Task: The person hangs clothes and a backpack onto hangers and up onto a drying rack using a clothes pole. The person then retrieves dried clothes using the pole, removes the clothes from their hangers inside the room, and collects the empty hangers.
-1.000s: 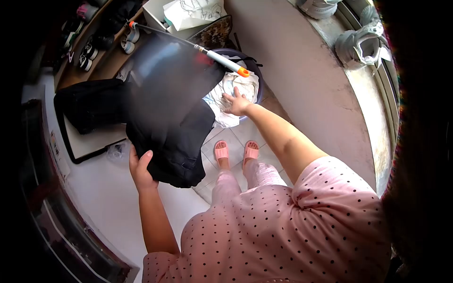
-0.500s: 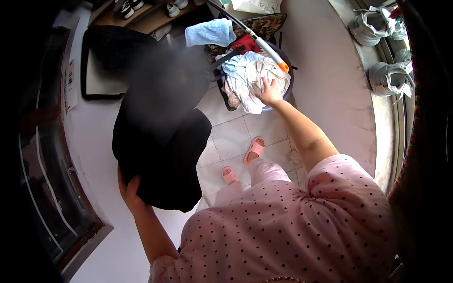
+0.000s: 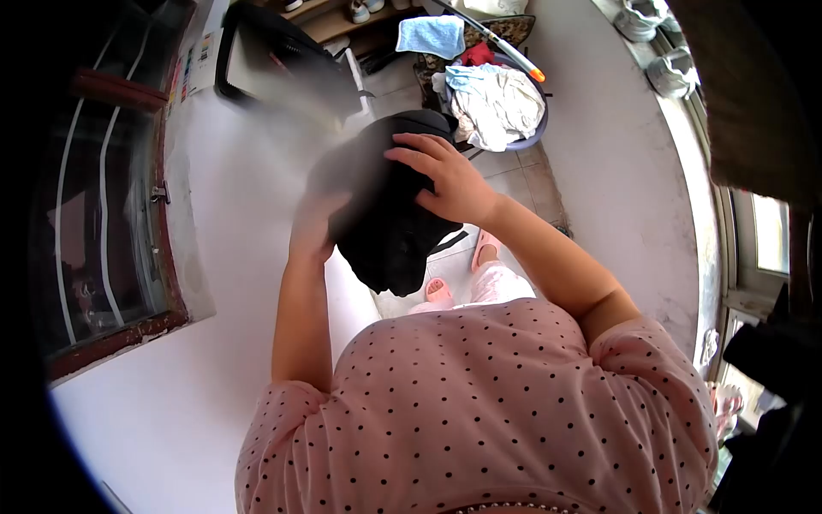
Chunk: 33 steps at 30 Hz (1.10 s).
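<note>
A dark black bag-like bundle [image 3: 390, 218] hangs in front of my chest, with a loose strap at its lower right. My left hand [image 3: 321, 227] grips its left side, the fingertips lost in a blurred patch of the view. On the bundle's upper right lies my right hand [image 3: 449, 180], fingers spread over the black fabric. Beyond it, a round basin [image 3: 538, 128] holds crumpled white and light blue cloths [image 3: 497, 103] and something red. A light blue towel [image 3: 431, 36] hangs left of the basin, and a grey pole with an orange end [image 3: 505, 50] slants above it.
Shelves with shoes [image 3: 364, 10] stand at the top. A black-edged, pale-lined open case [image 3: 257, 64] is at upper left. The dark red window frame [image 3: 171, 257] runs along the left. White sneakers [image 3: 672, 73] sit on the right ledge. Pink slippers [image 3: 438, 291] are on the tiled floor.
My right hand has left the white cloths and come onto the black bundle. The bundle is now nearer my middle, held between both hands. The view has turned, so the basin appears farther off.
</note>
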Motion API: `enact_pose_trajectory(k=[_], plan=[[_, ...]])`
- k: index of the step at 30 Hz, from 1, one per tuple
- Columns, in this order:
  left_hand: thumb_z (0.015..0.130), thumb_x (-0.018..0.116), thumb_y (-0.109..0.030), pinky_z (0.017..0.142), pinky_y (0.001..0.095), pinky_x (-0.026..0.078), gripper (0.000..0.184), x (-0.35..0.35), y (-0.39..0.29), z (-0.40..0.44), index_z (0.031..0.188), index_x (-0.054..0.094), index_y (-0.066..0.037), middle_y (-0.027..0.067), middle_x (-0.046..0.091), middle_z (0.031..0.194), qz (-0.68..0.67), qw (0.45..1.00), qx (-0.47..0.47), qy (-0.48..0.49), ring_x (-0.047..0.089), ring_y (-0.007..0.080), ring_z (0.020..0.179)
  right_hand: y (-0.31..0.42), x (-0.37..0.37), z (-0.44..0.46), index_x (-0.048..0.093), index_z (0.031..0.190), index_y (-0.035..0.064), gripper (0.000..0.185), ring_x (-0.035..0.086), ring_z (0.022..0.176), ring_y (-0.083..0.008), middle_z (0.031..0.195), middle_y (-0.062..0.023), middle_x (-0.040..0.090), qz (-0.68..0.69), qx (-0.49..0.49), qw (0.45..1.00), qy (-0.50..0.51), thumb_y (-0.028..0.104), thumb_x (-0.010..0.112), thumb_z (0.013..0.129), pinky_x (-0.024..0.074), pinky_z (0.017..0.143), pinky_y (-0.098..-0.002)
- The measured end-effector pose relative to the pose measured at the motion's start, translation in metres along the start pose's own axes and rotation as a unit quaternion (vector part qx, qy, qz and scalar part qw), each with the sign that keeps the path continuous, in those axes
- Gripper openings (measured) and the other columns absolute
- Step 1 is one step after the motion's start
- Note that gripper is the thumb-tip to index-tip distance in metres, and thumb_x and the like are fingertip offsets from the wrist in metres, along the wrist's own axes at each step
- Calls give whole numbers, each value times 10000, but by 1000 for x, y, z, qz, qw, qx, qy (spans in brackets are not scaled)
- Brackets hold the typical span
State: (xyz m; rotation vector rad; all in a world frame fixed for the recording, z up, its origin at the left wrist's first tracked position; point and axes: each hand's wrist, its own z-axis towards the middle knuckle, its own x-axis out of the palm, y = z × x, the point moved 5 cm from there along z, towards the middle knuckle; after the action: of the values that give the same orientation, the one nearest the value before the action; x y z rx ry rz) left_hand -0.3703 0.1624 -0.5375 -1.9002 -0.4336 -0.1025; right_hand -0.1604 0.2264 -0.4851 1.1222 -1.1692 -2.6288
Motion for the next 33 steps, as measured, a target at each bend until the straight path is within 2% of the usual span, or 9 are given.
enact_pose_trajectory(k=[4, 9, 13, 17, 20, 21, 23, 27, 33], plan=[[775, 603, -92, 880, 311, 473, 447, 3, 10, -12, 1184, 504, 60, 142, 609, 1063, 56, 997, -13, 60, 605, 224, 947, 25, -28, -47, 655, 860, 42, 132, 587, 965, -286, 1107, -106, 578, 55, 88, 983, -149, 108, 696, 753, 477, 810, -355], [830, 618, -181, 830, 303, 467, 330, 59, 4, -57, 1109, 582, -7, 77, 621, 1024, 158, 973, -81, 149, 588, 177, 932, 140, -84, -72, 623, 941, 81, 254, 555, 681, -186, 834, -65, 549, 33, 212, 967, -141, 199, 735, 746, 451, 624, -297], [931, 495, -363, 817, 279, 453, 418, 63, 37, -63, 1100, 584, 9, 76, 634, 1025, 178, 965, -44, 188, 590, 149, 914, 159, -84, -122, 620, 900, 70, 200, 406, 604, -83, 694, 28, 467, 298, 181, 894, -283, 139, 741, 758, 353, 563, -229], [867, 563, -251, 713, 292, 534, 315, 103, 33, -131, 1056, 621, -5, 98, 665, 951, 93, 973, -70, 200, 657, 188, 803, 227, -145, -173, 622, 872, 56, 180, 389, 588, -72, 661, 21, 463, 202, 43, 904, -374, 54, 738, 734, 341, 548, -222], [809, 599, -337, 608, 333, 540, 362, 132, 36, -168, 1054, 636, -73, 52, 667, 879, 284, 939, -94, 168, 648, 184, 709, 271, -184, -223, 587, 901, 47, 201, 381, 587, -45, 723, 23, 535, 55, 44, 914, -400, 28, 725, 756, 335, 538, -207], [785, 638, -370, 690, 344, 532, 436, 156, 24, -189, 1110, 623, -79, 86, 667, 920, 382, 907, -66, 165, 650, 220, 780, 285, -199, -238, 570, 913, 46, 212, 377, 588, -28, 756, 30, 570, 3, 42, 912, -409, 35, 727, 770, 331, 535, -197], [783, 656, -388, 780, 350, 504, 523, 193, -9, -192, 1164, 588, -37, 146, 653, 992, 608, 738, 288, 53, 635, 262, 888, 310, -221, -273, 555, 885, 40, 205, 378, 577, -35, 721, 35, 541, 17, 47, 899, -435, 18, 722, 768, 338, 530, -191], [863, 588, -96, 826, 312, 489, 391, 334, -115, -400, 1238, 514, -13, 154, 598, 1118, 290, 771, 551, 131, 604, 208, 966, 340, -237, -334, 458, 782, 32, 239, 634, 870, -129, 810, -37, 589, 39, 34, 893, -447, -90, 664, 771, 518, 727, -245], [906, 578, -309, 819, 276, 505, 305, 472, -217, -627, 1143, 624, -122, 56, 650, 1098, 171, 444, 876, 84, 635, 164, 972, 398, -257, -419, 469, 596, 13, 316, 658, 959, -217, 646, -67, 583, -28, -4, 878, -478, 19, 754, 733, 539, 712, -276]])
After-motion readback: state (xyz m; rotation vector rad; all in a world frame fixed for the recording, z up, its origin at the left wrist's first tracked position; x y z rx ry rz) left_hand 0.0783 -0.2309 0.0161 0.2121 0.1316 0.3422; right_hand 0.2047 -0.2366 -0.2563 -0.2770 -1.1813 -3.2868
